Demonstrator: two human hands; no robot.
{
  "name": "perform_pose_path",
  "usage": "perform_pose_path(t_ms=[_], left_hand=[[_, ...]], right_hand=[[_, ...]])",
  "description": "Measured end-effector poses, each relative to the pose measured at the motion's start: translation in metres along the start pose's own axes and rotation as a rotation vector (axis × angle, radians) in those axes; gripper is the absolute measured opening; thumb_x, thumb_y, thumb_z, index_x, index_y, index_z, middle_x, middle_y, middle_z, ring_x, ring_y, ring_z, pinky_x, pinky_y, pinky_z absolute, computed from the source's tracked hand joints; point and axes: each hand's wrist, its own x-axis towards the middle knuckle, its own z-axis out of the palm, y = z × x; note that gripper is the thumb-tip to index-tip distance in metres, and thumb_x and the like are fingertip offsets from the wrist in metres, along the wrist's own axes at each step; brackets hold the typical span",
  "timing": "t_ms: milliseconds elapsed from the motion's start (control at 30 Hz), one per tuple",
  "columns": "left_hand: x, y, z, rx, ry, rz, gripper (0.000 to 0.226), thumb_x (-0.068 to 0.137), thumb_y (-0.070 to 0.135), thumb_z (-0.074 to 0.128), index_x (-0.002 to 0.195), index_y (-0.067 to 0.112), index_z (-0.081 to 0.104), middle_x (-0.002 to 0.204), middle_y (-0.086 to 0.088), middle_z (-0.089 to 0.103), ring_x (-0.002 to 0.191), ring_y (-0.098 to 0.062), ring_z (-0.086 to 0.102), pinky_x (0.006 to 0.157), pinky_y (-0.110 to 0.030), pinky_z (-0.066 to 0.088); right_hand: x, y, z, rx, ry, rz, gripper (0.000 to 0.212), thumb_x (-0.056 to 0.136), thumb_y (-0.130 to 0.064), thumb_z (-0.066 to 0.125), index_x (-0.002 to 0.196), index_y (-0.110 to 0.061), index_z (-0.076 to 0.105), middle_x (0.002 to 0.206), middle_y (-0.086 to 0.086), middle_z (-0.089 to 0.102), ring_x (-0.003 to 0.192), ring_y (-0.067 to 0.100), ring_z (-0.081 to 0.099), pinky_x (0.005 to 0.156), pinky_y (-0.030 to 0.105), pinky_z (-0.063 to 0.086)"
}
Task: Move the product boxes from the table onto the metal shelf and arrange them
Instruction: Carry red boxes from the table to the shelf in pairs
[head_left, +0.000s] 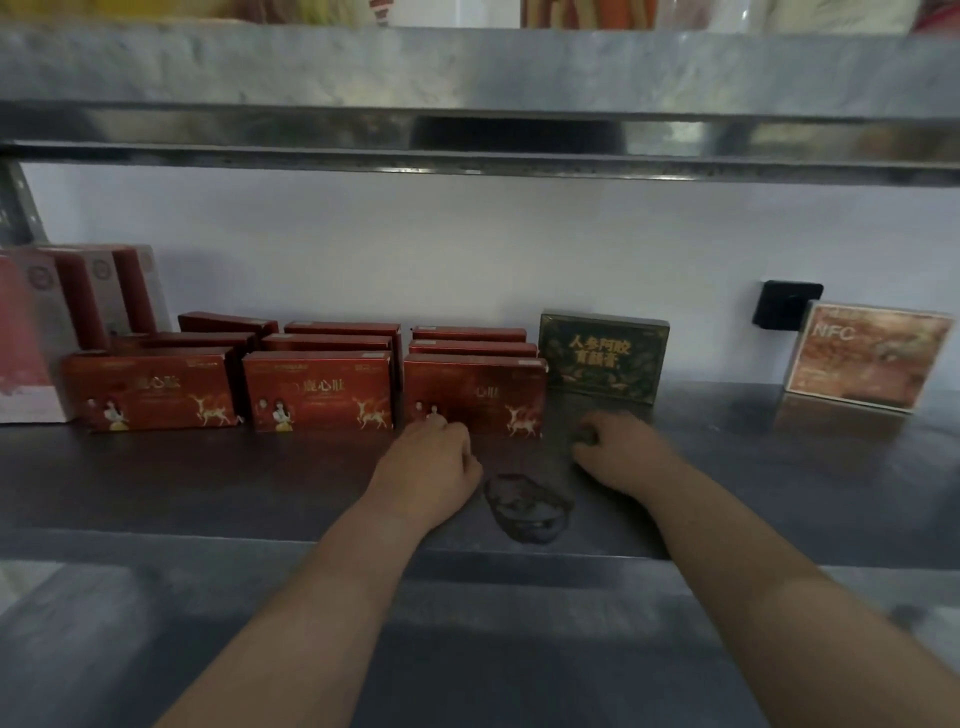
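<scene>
I see the metal shelf (208, 483) spanning mid-frame. On it, left of centre, stand three files of red boxes (317, 389). A dark green box (602, 356) is just right of them, pink-white cartons (31, 332) are at far left, and an NFC box (867, 353) is at far right.

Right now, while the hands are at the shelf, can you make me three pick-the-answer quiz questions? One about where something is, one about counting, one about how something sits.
1. Where is the NFC box? A. Far right, by itself. B. Inside a drawer. C. On the floor.
2. How many red deer boxes make the front row? A. Two. B. Three. C. Five.
3. How does the dark green box sit? A. Lying flat. B. Standing upright on the metal shelf. C. Hanging in a hand.
Answers: 1 A, bare shelf lies between it and the rest. 2 B, three deer fronts stand side by side. 3 B, its gold-lettered front faces us.
</scene>
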Motion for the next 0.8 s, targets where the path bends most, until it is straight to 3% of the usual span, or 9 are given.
perform_pose_path(t_ms=[100,233,333,433,533,567,633,700,800], left_hand=[[-0.009,0.007,-0.003,-0.048,-0.155,-0.006,0.041,0.097,0.045,0.045,0.131,0.025,0.055,0.129,-0.001,0.05,0.122,-0.023,0.044,0.099,-0.037,0.043],[-0.033,0.03,-0.004,0.044,-0.317,0.058,0.059,0.1,0.055,0.025,0.154,0.032,0.027,0.163,-0.005,0.024,0.148,-0.029,0.021,0.119,-0.045,0.022],[-0.059,0.052,0.001,0.13,-0.244,0.147,0.057,0.103,0.046,0.016,0.157,0.028,0.02,0.165,-0.004,0.017,0.151,-0.028,0.015,0.122,-0.044,0.014],[-0.091,0.067,0.007,0.204,-0.162,0.241,0.064,0.102,0.047,0.022,0.159,0.021,0.009,0.167,-0.002,0.007,0.153,-0.023,0.004,0.123,-0.043,0.003],[-0.132,0.08,0.02,0.196,-0.135,0.344,0.074,0.098,0.046,0.035,0.159,0.022,0.0,0.167,-0.007,-0.007,0.152,-0.024,-0.012,0.123,-0.047,-0.007],[-0.148,0.085,0.028,0.164,-0.127,0.388,0.074,0.095,0.044,0.04,0.159,0.024,0.008,0.167,-0.01,-0.002,0.153,-0.027,-0.007,0.123,-0.05,-0.001],[-0.181,0.099,0.047,0.102,-0.148,0.469,0.07,0.088,0.043,0.047,0.154,0.023,0.033,0.161,-0.012,0.027,0.15,-0.034,0.021,0.118,-0.055,0.024],[-0.212,0.114,0.069,0.03,-0.199,0.529,0.061,0.083,0.042,0.048,0.139,0.019,0.053,0.142,-0.008,0.054,0.132,-0.033,0.05,0.104,-0.05,0.045],[-0.253,0.143,0.095,-0.099,-0.308,0.518,0.047,0.081,0.037,0.046,0.12,0.019,0.064,0.109,-0.001,0.067,0.097,-0.024,0.065,0.079,-0.037,0.056]], right_hand=[[-0.031,0.006,0.001,-0.116,-0.074,-0.063,0.051,0.104,-0.046,0.039,0.15,-0.027,0.045,0.152,0.01,0.046,0.134,0.029,0.046,0.107,0.036,0.04],[-0.077,0.013,0.001,-0.179,-0.109,-0.071,0.057,0.105,-0.055,0.028,0.158,-0.034,0.027,0.166,0.001,0.024,0.151,0.023,0.023,0.12,0.04,0.024],[-0.117,0.018,0.007,-0.217,-0.019,-0.073,0.057,0.105,-0.056,0.02,0.158,-0.035,0.026,0.167,-0.003,0.023,0.153,0.019,0.019,0.119,0.04,0.02],[-0.166,0.025,0.023,-0.209,0.106,-0.126,0.069,0.099,-0.059,0.013,0.159,-0.028,0.025,0.167,0.002,0.023,0.154,0.023,0.017,0.122,0.041,0.013],[-0.22,0.036,0.039,-0.188,0.104,-0.146,0.066,0.099,-0.052,0.034,0.16,-0.028,0.023,0.169,0.004,0.012,0.156,0.026,0.005,0.123,0.045,0.012],[-0.238,0.041,0.047,-0.186,0.078,-0.135,0.064,0.098,-0.049,0.042,0.158,-0.029,0.028,0.169,0.004,0.015,0.156,0.027,0.008,0.123,0.047,0.015],[-0.275,0.051,0.066,-0.155,0.065,-0.104,0.055,0.094,-0.042,0.05,0.147,-0.027,0.046,0.159,0.006,0.038,0.148,0.029,0.033,0.116,0.048,0.03],[-0.31,0.064,0.086,-0.081,0.055,-0.035,0.045,0.088,-0.039,0.05,0.129,-0.024,0.062,0.135,0.003,0.061,0.123,0.026,0.058,0.098,0.042,0.049],[-0.366,0.085,0.111,-0.021,-0.051,0.102,0.036,0.091,-0.039,0.044,0.119,-0.027,0.061,0.115,-0.005,0.063,0.105,0.02,0.061,0.079,0.036,0.054]])
